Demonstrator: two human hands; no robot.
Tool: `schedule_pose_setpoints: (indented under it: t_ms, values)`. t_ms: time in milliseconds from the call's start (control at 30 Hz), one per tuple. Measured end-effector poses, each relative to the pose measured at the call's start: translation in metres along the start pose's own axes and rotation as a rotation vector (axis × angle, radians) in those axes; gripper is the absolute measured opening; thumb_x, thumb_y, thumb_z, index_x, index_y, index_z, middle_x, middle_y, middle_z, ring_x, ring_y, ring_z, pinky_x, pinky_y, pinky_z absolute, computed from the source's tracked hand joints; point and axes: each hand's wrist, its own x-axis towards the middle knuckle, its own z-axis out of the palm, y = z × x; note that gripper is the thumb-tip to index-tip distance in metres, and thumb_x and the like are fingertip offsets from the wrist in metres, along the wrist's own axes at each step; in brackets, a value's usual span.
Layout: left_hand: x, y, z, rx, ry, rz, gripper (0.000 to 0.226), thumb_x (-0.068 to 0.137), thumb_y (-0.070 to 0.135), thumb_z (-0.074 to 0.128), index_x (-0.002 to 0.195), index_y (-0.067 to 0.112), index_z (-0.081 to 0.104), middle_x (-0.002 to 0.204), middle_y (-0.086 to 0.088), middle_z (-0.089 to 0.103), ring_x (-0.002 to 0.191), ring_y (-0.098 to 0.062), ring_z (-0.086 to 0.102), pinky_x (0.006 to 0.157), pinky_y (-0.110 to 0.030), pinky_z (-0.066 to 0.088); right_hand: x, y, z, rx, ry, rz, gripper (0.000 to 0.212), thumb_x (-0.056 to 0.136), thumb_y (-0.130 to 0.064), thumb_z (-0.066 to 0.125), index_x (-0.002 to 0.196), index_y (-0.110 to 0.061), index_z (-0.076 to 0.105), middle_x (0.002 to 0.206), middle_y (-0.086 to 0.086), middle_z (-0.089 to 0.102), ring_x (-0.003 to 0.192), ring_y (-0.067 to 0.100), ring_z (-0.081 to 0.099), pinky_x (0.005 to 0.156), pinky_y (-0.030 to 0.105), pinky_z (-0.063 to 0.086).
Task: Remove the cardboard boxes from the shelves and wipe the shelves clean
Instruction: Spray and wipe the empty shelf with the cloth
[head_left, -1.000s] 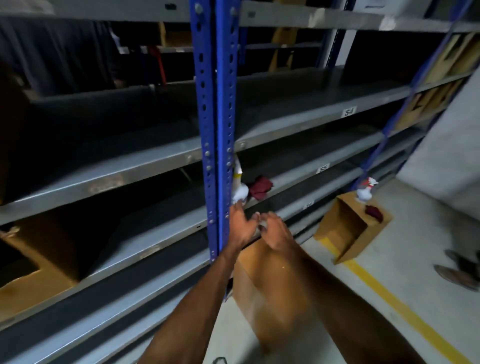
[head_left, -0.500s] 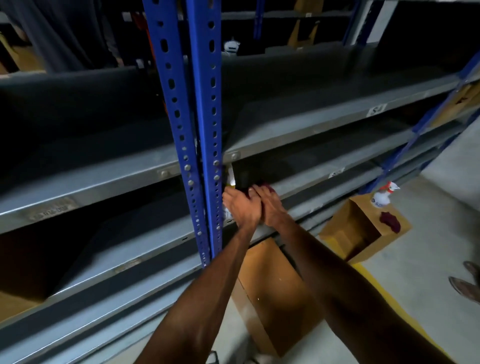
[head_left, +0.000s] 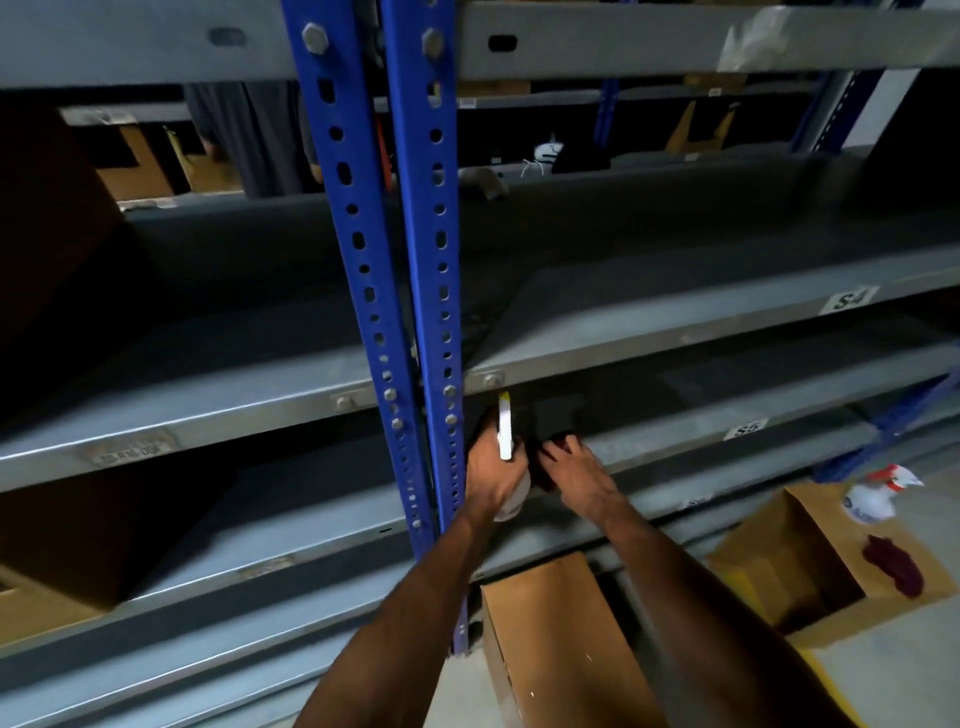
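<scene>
My left hand (head_left: 491, 478) grips a white spray bottle (head_left: 506, 441) with a yellow-tipped nozzle, just right of the blue upright (head_left: 415, 312). My right hand (head_left: 574, 470) rests over a dark red cloth (head_left: 558, 447) on the grey shelf marked S5 (head_left: 675, 447); whether its fingers pinch the cloth is hidden. A cardboard box (head_left: 550, 639) stands on the floor under my arms. Another open cardboard box (head_left: 810, 561) lies on its side to the right.
A second spray bottle (head_left: 872, 496) and a dark red cloth (head_left: 893, 564) sit on the right box. Cardboard boxes (head_left: 47, 597) remain on the left shelves. The S4 shelf (head_left: 623, 322) above is bare. A yellow floor line (head_left: 831, 691) runs at lower right.
Both hands reached forward onto the S5 shelf; the left took hold of the spray bottle and the right came down on the red cloth. The camera moved closer to the rack.
</scene>
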Motion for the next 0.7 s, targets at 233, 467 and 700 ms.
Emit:
schedule_pose_setpoints:
  t_ms: [233, 467, 700]
  values:
    - [-0.037, -0.017, -0.011, -0.153, -0.19, 0.136, 0.047, 0.067, -0.006, 0.065, 0.102, 0.025, 0.06, 0.087, 0.004, 0.067, 0.075, -0.003, 0.065, 0.067, -0.023, 0.053, -0.023, -0.001, 0.014, 0.938, 0.147, 0.53, 0.034, 0.098, -0.011, 0.05, 0.13, -0.013, 0.063, 0.122, 0.007, 0.064, 0.122, 0.033, 0.052, 0.102, 0.035, 0.037]
    - [-0.095, -0.049, -0.013, -0.193, -0.494, -0.26, 0.022, 0.099, 0.019, 0.051, 0.083, 0.016, 0.066, 0.064, -0.009, 0.06, 0.053, -0.02, 0.054, 0.055, -0.035, 0.041, -0.102, -0.058, 0.029, 2.284, -0.041, 0.836, 0.04, 0.103, -0.025, 0.037, 0.114, -0.001, 0.066, 0.099, 0.016, 0.075, 0.084, 0.027, 0.074, 0.083, 0.039, 0.052]
    - [-0.119, -0.061, -0.014, 0.129, -0.602, -0.326, 0.025, 0.096, 0.024, 0.057, 0.08, 0.004, 0.06, 0.057, -0.011, 0.063, 0.046, -0.025, 0.057, 0.044, -0.032, 0.046, -0.133, -0.082, 0.069, 2.221, 0.029, 0.839, 0.082, 0.047, -0.047, 0.095, 0.118, -0.014, 0.069, 0.123, 0.015, 0.068, 0.114, 0.034, 0.066, 0.103, 0.054, 0.048]
